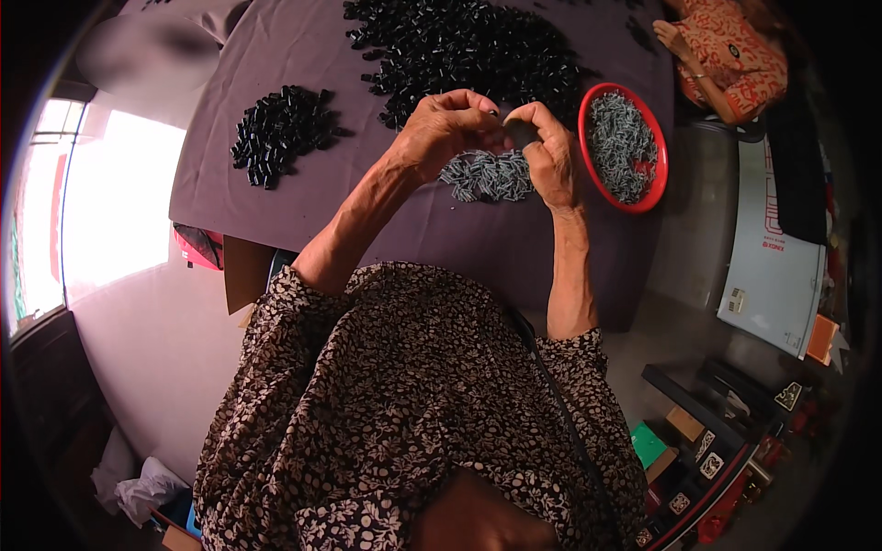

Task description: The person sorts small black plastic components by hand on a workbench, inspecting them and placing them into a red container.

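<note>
My left hand is pinched near the middle of the table, with a small black plastic piece at its fingertips. Close beside it, my right hand has its fingers curled together, almost meeting the left fingertips. What the right hand grips is hidden; a dark patch shows between its thumb and fingers. Just below both hands lies a small heap of thin grey pins. Beyond them spreads a large heap of short black plastic pieces, and a smaller heap of black pieces is to the left.
A red bowl with many grey pins stands right of my right hand. The table has a purple-brown cloth. Across the far right corner, another person in an orange patterned garment rests a hand by the table edge. A pale blue box stands right.
</note>
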Available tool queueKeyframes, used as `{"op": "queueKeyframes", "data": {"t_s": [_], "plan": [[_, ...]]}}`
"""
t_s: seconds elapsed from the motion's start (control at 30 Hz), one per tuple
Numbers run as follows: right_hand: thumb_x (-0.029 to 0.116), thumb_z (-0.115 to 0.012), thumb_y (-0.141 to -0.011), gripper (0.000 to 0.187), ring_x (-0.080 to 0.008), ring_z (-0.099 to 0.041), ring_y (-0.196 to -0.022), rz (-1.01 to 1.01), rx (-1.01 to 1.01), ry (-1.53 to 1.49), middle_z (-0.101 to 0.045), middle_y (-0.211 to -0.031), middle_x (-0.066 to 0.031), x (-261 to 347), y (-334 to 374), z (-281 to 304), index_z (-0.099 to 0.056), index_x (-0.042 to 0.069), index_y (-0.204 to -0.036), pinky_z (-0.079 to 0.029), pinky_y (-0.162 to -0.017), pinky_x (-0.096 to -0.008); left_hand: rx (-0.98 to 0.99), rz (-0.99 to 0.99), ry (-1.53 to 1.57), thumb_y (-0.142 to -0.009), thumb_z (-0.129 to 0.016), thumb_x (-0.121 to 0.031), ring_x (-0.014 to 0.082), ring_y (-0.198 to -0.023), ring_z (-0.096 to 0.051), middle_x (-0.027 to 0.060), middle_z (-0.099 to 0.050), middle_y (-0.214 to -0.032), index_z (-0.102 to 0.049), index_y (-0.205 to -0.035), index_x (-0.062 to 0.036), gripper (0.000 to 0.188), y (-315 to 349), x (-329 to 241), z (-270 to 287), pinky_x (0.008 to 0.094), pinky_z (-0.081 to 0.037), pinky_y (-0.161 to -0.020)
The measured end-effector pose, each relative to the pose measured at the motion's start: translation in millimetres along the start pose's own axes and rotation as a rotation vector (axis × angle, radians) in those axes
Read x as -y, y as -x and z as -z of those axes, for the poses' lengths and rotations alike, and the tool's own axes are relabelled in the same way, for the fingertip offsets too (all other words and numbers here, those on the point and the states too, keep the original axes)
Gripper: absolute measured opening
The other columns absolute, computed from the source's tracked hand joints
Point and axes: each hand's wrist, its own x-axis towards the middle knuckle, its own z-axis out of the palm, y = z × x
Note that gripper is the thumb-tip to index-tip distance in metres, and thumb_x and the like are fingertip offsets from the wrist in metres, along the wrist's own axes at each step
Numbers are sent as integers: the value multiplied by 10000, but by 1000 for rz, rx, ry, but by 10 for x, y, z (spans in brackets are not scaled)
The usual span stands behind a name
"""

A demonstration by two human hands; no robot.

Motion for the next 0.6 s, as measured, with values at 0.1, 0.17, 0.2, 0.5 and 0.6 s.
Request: {"op": "queueKeyframes", "data": {"t_s": [0.1, 0.17, 0.2, 0.5, 0.6], "plan": [[-31, -437, -744, 136, -138, -542, -682, 122, -33, 63, -556, -731, -77, -32, 9, -41, -521, 1, -845, -435, -647, -245, -39, -13, 39, -755, -574, 20, 161, -661, -570, 63, -557, -743, -531, -814, -6, 77, -5, 35, 30, 369, -522, -710], [-84, -411, -691, 211, -155, -556, -699, 219, -68, 144, -566, -751, -83, -49, -1, -46, -522, -3, -851, -442, -668, -246, -75, -33, 28, -758, -573, 16, 158, -689, -572, 55, -552, -765, -529, -817, -14, 79, 14, 31, 16, 354, -519, -711], [-101, -388, -650, 265, -175, -565, -713, 223, -71, 133, -572, -762, -90, -54, -9, -47, -524, -3, -855, -446, -677, -256, -76, -34, 28, -758, -573, 16, 158, -689, -572, 55, -552, -765, -529, -817, -14, 79, 18, 31, 15, 354, -519, -711], [-92, -475, -645, 281, -219, -581, -740, 170, -111, 238, -590, -785, -93, -176, -23, -36, -547, 24, -891, -460, -678, -298, -63, -209, 103, -773, -556, 16, 153, -709, -565, 40, -546, -777, -538, -829, -23, 70, 11, 88, 38, 337, -500, -727], [-82, -499, -640, 305, -227, -580, -738, 235, -87, 440, -592, -786, -93, -334, -62, -70, -563, 32, -916, -463, -675, -307, -57, -218, 116, -782, -552, 6, 154, -713, -569, 43, -555, -788, -541, -842, -21, 66, 19, 119, 37, 329, -489, -742]]}}
